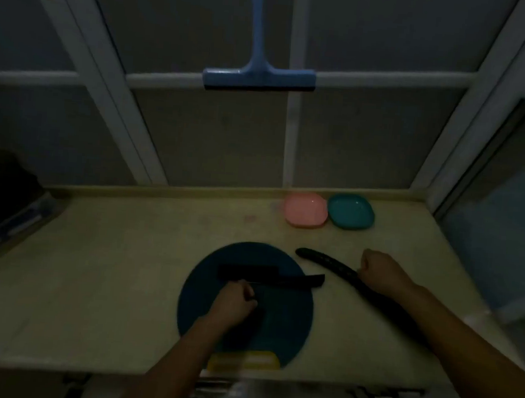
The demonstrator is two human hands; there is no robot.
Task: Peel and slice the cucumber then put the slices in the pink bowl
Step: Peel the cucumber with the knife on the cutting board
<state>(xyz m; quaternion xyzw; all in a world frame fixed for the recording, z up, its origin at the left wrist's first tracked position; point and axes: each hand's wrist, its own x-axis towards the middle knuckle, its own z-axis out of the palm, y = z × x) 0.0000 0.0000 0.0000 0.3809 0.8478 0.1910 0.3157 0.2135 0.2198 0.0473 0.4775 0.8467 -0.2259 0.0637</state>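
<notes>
The scene is dim. A long dark cucumber point(322, 260) lies on the counter right of a round dark blue cutting board point(289, 323). My right hand point(381, 274) is curled over the cucumber's middle and grips it. A dark knife point(280, 278) lies across the board's far half, its handle pointing right. Just in front of the knife, my left hand point(234, 303) is curled round a small dark tool point(253, 297) that is too dark to identify. The pink bowl point(306, 210) stands at the back of the counter, holding nothing I can see.
A teal bowl point(351, 211) stands touching the pink bowl's right side. A yellow object point(245, 359) lies at the board's near edge. A dark appliance point(0, 197) sits at the far left. A blue squeegee point(258, 79) hangs on the window frame behind the counter.
</notes>
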